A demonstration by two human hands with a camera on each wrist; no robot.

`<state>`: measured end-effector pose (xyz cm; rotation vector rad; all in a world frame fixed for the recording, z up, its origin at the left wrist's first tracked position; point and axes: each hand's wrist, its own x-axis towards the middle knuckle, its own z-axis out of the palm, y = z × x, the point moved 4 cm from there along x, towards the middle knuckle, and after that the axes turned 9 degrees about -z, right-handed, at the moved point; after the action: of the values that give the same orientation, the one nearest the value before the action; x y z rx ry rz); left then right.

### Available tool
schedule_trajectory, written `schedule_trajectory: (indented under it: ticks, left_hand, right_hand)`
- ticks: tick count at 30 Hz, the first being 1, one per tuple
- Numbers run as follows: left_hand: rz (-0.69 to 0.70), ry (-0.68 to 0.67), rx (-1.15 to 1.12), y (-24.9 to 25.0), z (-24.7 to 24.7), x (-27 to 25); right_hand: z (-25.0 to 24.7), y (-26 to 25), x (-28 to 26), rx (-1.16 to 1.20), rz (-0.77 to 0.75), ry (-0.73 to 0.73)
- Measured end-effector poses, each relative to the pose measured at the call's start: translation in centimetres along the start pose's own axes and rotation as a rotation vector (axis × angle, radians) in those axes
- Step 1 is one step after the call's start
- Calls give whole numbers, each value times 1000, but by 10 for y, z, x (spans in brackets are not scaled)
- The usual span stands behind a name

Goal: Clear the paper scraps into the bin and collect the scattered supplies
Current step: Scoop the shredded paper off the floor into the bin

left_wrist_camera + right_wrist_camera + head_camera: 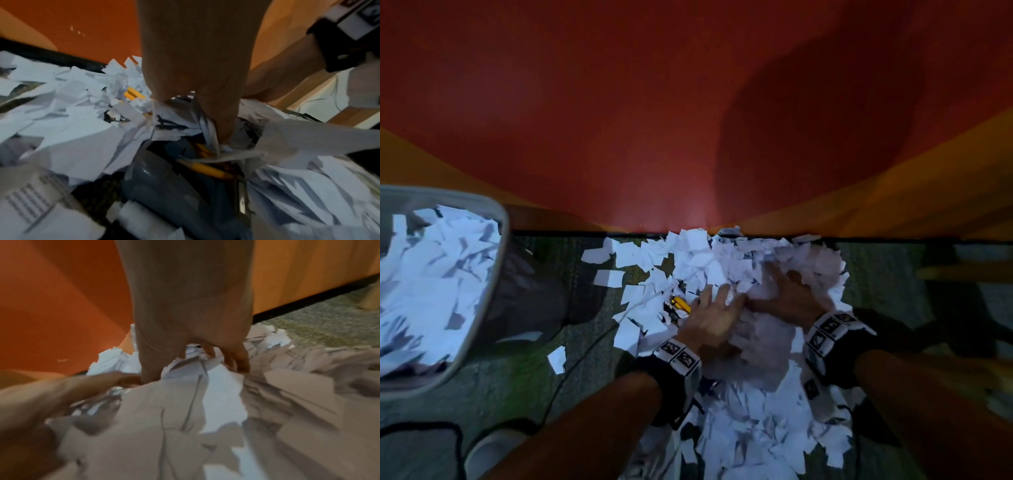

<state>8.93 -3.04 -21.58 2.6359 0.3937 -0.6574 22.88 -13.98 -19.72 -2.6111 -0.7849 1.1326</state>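
A big heap of white paper scraps [722, 260] lies on the carpet against the orange wall. My left hand [714, 301] rests on the heap's left side with its fingers stretched out. My right hand [787, 291] lies spread over the top, fingertips dipping into the paper [242, 363]. The hands touch and press the scraps between them. Yellow pencil-like supplies [679, 303] show just left of my left hand. The left wrist view has more yellow ones [207, 169] by a dark grey object [154, 178] under the paper. A grey bin [498, 219] at the left holds scraps.
Loose scraps [556, 358] dot the grey-green carpet between the bin and the heap. The orange wall [619, 120] closes off the far side, with a wooden panel [893, 205] to the right. A pale shoe [493, 448] is at the bottom left, and a wooden leg [945, 272] at the right.
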Motion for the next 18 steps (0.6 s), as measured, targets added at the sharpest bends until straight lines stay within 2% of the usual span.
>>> schedule_trajectory:
  ticks: [2,8,14,18]
  left_hand:
    - [-16,70,-52,-4,-1,1]
    - [50,97,-143,-17,-17,6]
    - [54,303,-280,-39,-61,-13]
    - [-13,339,-437,-61,-97,-28]
  right_hand:
    - [7,-1,6,-48,-24,-13]
    - [8,-4,10,101,-73,11]
    - [-28,-27,-14,179,-113,103]
    - [-62,-34,-29,236,-217,212]
